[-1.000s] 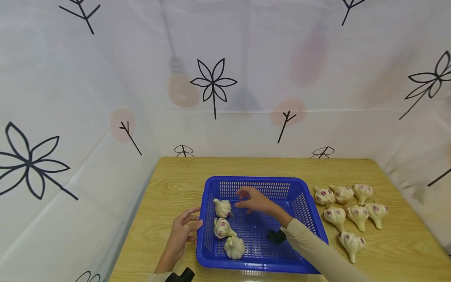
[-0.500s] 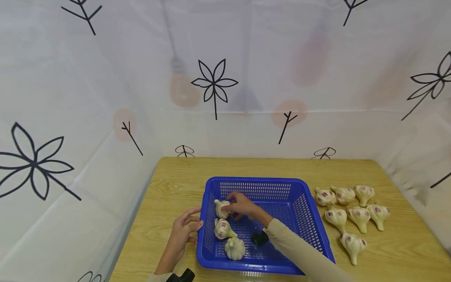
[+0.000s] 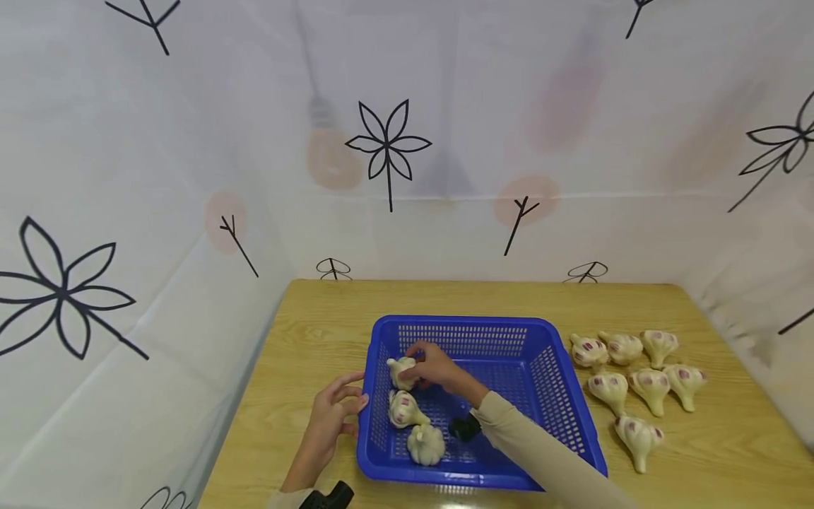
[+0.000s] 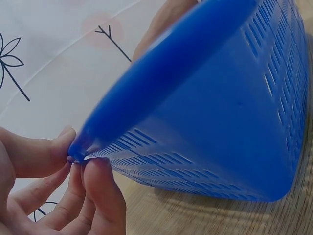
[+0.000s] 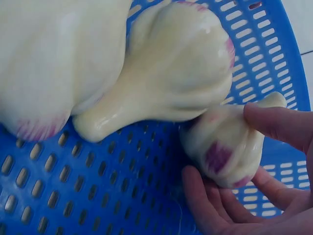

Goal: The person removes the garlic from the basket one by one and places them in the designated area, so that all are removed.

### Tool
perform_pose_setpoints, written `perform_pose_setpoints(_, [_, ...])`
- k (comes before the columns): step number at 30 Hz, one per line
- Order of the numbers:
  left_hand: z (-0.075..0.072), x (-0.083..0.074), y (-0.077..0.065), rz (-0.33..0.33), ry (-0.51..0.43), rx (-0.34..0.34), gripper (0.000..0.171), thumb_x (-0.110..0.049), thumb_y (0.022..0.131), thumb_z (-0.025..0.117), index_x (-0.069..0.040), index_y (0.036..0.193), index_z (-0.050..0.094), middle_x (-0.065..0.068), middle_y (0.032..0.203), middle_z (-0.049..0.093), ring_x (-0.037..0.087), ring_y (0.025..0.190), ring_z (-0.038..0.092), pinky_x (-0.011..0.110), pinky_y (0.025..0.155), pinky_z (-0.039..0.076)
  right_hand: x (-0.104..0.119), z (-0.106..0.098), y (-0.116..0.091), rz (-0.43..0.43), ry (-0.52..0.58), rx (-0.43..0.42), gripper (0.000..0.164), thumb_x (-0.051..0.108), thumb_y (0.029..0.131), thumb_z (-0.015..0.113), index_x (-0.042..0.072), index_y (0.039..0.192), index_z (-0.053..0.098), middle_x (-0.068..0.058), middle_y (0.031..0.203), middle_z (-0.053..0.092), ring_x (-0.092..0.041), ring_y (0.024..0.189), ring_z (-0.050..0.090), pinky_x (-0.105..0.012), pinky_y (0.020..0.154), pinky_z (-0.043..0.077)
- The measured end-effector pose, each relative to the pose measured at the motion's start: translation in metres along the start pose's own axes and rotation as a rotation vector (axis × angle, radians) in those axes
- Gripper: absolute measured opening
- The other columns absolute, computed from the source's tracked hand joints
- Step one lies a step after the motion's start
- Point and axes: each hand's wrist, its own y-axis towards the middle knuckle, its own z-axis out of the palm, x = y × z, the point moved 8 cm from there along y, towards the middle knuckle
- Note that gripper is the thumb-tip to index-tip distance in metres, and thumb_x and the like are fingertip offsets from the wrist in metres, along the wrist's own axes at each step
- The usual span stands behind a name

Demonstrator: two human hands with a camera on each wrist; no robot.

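My right hand [image 3: 441, 369] reaches into the blue plastic basket [image 3: 502, 385] and grips the rearmost garlic bulb [image 3: 398, 371] by its left wall. In the right wrist view, the thumb lies on the upper side of this purple-marked bulb [image 5: 225, 147], with the fingers curled under it. Two more bulbs lie in front of it: a purple-marked garlic bulb [image 3: 403, 410] and a plain white garlic bulb [image 3: 426, 445]. Outside the basket, my left hand [image 3: 327, 420] pinches the left rim [image 4: 127, 105] between thumb and fingertips, as the left wrist view shows.
On the wooden table [image 3: 324, 325], several garlic bulbs [image 3: 649, 387] lie in loose rows right of the basket. A white patterned cloth [image 3: 458, 233] hangs behind the table and along both sides. The right sleeve [image 3: 540, 445] crosses the basket's front right part.
My right hand has moved left and down inside the basket, and its spread fingers have closed round the rearmost bulb. The left hand keeps its place on the rim.
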Motion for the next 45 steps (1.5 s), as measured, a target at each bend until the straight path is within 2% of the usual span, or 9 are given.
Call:
perform_pose_setpoints(6, [0.0, 0.002, -0.003, -0.02, -0.017, 0.002, 0.047, -0.007, 0.082, 0.069, -0.004, 0.127, 0.055, 0.01, 0.095, 0.059, 0.016, 0.067, 0.059, 0.028, 0.043, 0.048, 0.01, 0.003, -0.001, -0.06, -0.056, -0.031, 0.044, 0.007, 0.071, 0.079, 0.0, 0.109, 0.058, -0.012, 0.09, 0.057, -0.02, 0.069, 0.057, -0.042, 0.062, 0.054])
perform_pose_setpoints(14, [0.0, 0.002, 0.0, -0.035, -0.015, -0.003, 0.047, -0.006, 0.083, 0.068, -0.005, 0.128, 0.055, 0.01, 0.095, 0.059, 0.017, 0.068, 0.06, 0.028, 0.043, 0.048, 0.012, 0.0, 0.001, -0.059, -0.126, -0.073, 0.046, 0.006, 0.066, 0.082, 0.001, 0.105, 0.06, -0.011, 0.087, 0.058, -0.02, 0.071, 0.055, -0.037, 0.06, 0.052])
perform_pose_setpoints(20, [-0.001, 0.001, 0.0, -0.035, -0.008, -0.013, 0.046, -0.006, 0.084, 0.067, -0.005, 0.128, 0.055, 0.011, 0.096, 0.059, 0.018, 0.068, 0.061, 0.028, 0.043, 0.048, 0.017, 0.003, 0.001, -0.084, -0.211, -0.065, 0.053, 0.007, 0.062, 0.085, 0.001, 0.108, 0.06, -0.009, 0.089, 0.057, -0.02, 0.075, 0.053, -0.031, 0.062, 0.049])
perform_pose_setpoints(26, [-0.002, 0.001, 0.0, -0.04, -0.002, -0.022, 0.045, -0.007, 0.084, 0.067, -0.005, 0.128, 0.055, 0.012, 0.096, 0.059, 0.018, 0.068, 0.061, 0.029, 0.043, 0.049, 0.023, 0.002, 0.001, -0.132, -0.22, -0.071, 0.056, 0.005, 0.062, 0.084, -0.001, 0.113, 0.06, -0.008, 0.09, 0.057, -0.02, 0.078, 0.052, -0.03, 0.062, 0.048])
perform_pose_setpoints(33, [-0.001, 0.001, 0.002, -0.036, 0.046, -0.024, 0.045, -0.008, 0.084, 0.068, -0.008, 0.127, 0.056, 0.011, 0.096, 0.06, 0.019, 0.069, 0.06, 0.031, 0.044, 0.05, 0.035, -0.008, -0.004, -0.211, -0.184, -0.096, 0.059, 0.005, 0.061, 0.086, -0.001, 0.114, 0.061, -0.009, 0.096, 0.059, -0.024, 0.083, 0.053, -0.03, 0.066, 0.048])
perform_pose_setpoints(39, [-0.002, 0.003, 0.004, -0.036, 0.028, -0.021, 0.046, -0.007, 0.083, 0.068, -0.007, 0.128, 0.056, 0.011, 0.096, 0.06, 0.019, 0.069, 0.06, 0.029, 0.043, 0.049, 0.043, -0.019, -0.013, -0.288, -0.183, -0.06, 0.056, 0.01, 0.064, 0.085, 0.002, 0.114, 0.062, -0.008, 0.099, 0.061, -0.023, 0.087, 0.055, -0.031, 0.069, 0.049])
perform_pose_setpoints(45, [-0.002, 0.006, 0.003, -0.045, 0.02, -0.022, 0.046, -0.007, 0.083, 0.068, -0.007, 0.127, 0.056, 0.011, 0.095, 0.06, 0.019, 0.068, 0.06, 0.029, 0.043, 0.048, 0.051, -0.033, -0.029, -0.361, -0.231, -0.029, 0.057, 0.012, 0.067, 0.085, 0.003, 0.117, 0.061, -0.007, 0.106, 0.06, -0.025, 0.092, 0.055, -0.031, 0.07, 0.05])
